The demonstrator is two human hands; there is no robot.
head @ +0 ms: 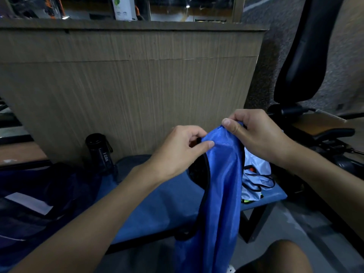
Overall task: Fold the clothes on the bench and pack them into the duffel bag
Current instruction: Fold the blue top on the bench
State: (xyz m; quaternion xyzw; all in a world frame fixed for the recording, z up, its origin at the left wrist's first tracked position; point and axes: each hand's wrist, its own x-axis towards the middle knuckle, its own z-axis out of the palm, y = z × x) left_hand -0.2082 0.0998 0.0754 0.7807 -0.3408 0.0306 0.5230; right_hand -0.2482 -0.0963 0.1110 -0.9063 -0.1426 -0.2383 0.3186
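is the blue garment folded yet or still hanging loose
Not folded. The blue garment hangs lengthwise, pinched at its top edge by the left hand and right hand, draping past the bench edge.

On the worktop (157,203), a duffel bag (39,194) is placed at the left, a bottle (100,152) behind it, and more clothes (254,180) at the right.

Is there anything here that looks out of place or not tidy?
Nothing is damaged or spilled. The white garment lies crumpled and unfolded at the right end of the bench, while both hands hold up the blue garment. A black bottle stands upright on the bench.
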